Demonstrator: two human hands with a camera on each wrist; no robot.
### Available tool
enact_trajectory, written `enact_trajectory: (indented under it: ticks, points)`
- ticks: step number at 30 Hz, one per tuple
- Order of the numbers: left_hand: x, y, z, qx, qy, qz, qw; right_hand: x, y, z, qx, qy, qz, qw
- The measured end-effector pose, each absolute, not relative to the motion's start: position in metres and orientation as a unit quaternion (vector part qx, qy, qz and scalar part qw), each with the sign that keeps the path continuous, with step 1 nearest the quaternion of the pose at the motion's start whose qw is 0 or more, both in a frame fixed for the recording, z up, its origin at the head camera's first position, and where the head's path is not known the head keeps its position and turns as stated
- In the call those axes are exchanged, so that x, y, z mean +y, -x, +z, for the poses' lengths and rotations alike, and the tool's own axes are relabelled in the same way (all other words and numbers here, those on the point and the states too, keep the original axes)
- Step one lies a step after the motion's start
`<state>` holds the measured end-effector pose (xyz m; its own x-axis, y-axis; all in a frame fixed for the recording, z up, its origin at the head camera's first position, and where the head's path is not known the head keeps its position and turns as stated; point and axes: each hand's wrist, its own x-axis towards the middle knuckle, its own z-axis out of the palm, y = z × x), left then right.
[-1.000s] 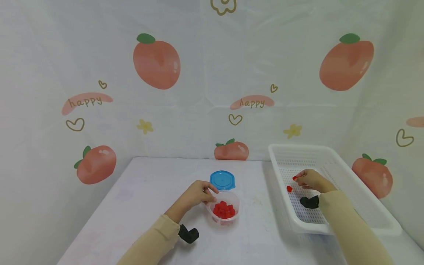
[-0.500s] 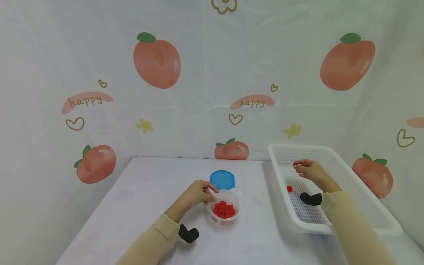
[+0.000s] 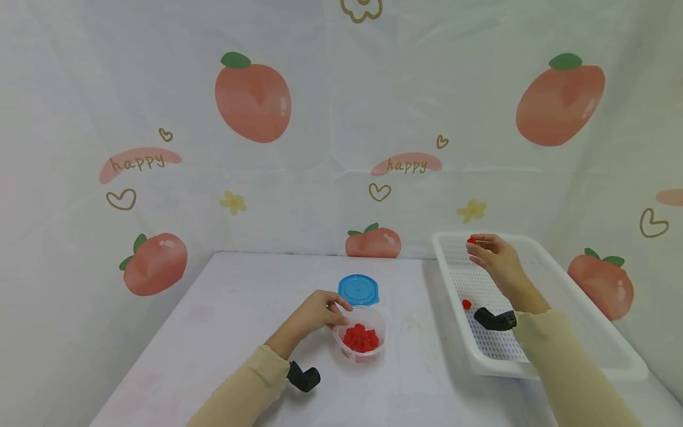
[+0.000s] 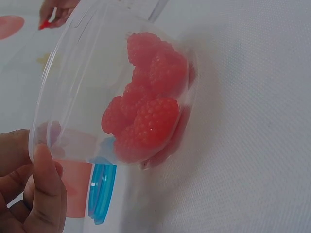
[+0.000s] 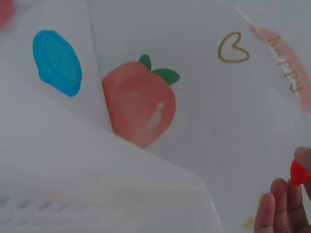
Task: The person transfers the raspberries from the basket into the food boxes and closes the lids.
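Note:
My left hand (image 3: 319, 309) pinches the rim of a clear round plastic tub (image 4: 80, 97) between thumb and fingers. Several red raspberries (image 4: 155, 124) lie heaped in the tub, which stands on the table. My right hand (image 3: 497, 256) is raised over the far part of a white slotted basket (image 3: 476, 350), at about the height of its back rim. Between its thumb and fingertip it pinches one raspberry (image 5: 299, 172); the other fingers are extended. Another raspberry (image 3: 466, 304) lies on the basket floor near the left wall.
A blue lid (image 3: 358, 290) lies on the table (image 3: 256, 296) just behind the tub. The basket's high left wall stands between my right hand and the tub. A white cloth (image 3: 309, 118) printed with fruit hangs behind the table.
My right hand has risen from the basket floor toward the back rim, carrying a raspberry in its fingertips. My left hand and the tub have stayed put.

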<state>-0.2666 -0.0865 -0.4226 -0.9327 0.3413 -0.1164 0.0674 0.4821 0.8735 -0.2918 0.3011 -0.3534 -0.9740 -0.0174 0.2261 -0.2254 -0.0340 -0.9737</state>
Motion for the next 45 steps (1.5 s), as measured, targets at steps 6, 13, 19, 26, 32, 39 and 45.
enact_trajectory:
  ticks: [6, 13, 19, 26, 32, 39, 45]
  points:
    - [-0.085, 0.266, -0.422, 0.85, -0.114, 0.495, 0.139, 0.276, 0.283, -0.34, -0.678, -0.088, 0.724, 0.089]
    - [-0.085, 0.267, -0.423, 0.851, -0.112, 0.495, 0.138, 0.246, 0.274, -0.332, -0.666, -0.098, 0.733, 0.099]
    - [-0.086, 0.267, -0.422, 0.849, -0.113, 0.497, 0.14, 0.219, 0.261, -0.329, -0.643, -0.103, 0.753, 0.092]
    - [-0.086, 0.265, -0.421, 0.848, -0.117, 0.498, 0.141, 0.188, 0.244, -0.336, -0.657, -0.1, 0.741, 0.096]
    - [-0.087, 0.265, -0.421, 0.845, -0.122, 0.502, 0.14, 0.165, 0.231, -0.348, -0.7, -0.087, 0.705, 0.08]
    - [-0.087, 0.265, -0.422, 0.846, -0.12, 0.5, 0.141, 0.149, 0.222, -0.367, -0.725, -0.092, 0.679, 0.064]
    - [-0.086, 0.265, -0.422, 0.847, -0.121, 0.497, 0.141, 0.141, 0.218, -0.384, -0.745, -0.08, 0.662, 0.039]
